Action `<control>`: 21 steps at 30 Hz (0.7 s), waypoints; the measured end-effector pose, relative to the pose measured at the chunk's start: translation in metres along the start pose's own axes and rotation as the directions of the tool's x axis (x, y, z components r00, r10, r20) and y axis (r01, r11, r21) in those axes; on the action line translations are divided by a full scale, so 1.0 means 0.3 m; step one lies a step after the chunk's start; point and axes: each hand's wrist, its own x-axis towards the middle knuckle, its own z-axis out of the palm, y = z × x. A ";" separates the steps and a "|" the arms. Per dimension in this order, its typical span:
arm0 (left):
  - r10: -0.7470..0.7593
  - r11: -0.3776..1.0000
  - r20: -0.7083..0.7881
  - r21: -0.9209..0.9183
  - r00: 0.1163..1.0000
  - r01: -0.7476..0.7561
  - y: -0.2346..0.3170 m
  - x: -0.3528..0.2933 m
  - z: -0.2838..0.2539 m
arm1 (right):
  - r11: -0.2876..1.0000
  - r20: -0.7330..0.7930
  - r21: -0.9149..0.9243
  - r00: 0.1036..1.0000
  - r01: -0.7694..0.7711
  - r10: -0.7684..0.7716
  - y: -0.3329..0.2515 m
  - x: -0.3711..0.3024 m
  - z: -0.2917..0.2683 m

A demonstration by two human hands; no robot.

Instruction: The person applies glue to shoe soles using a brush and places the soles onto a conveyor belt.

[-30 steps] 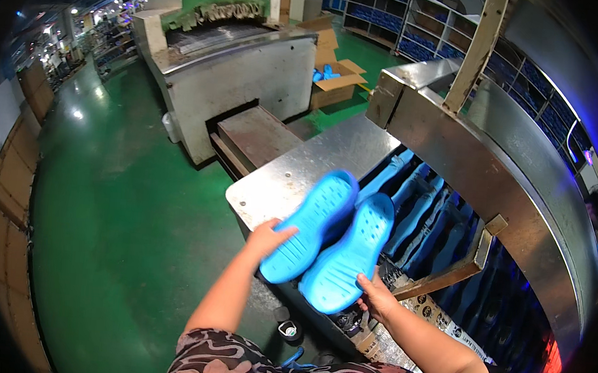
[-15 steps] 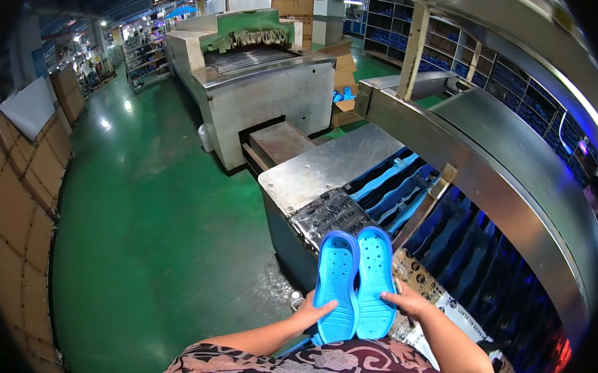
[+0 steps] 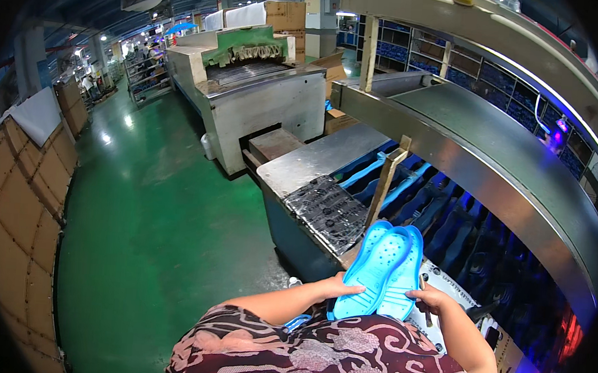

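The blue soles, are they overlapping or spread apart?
Overlapping: one blue sole covers part of another sole beside it.

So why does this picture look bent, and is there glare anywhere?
Head view: the wide fisheye lens bows the metal rail and leaves the corners black; head view: glare spots sit on the far part of the green floor; head view: the blue soles look bright, their holes distinct.

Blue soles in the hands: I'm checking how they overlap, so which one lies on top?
The middle sole, whose perforated end shows uncovered. It overlaps the right-hand sole, the one under the right hand's thumb, which is partly hidden.
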 end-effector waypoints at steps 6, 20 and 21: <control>-0.014 0.996 -0.186 0.088 0.982 0.030 -0.056 0.353 -0.042 | 0.997 -0.142 0.005 0.987 0.075 -0.073 0.090 -0.075 -0.068; 0.293 0.335 0.056 0.929 0.955 -0.157 0.213 0.314 0.190 | 0.872 -0.828 -0.086 0.452 0.483 -0.332 0.244 -0.214 -0.104; 0.277 0.340 0.066 0.926 0.959 -0.162 0.205 0.331 0.198 | 0.891 -0.843 0.141 0.524 0.431 -0.120 0.190 -0.311 -0.083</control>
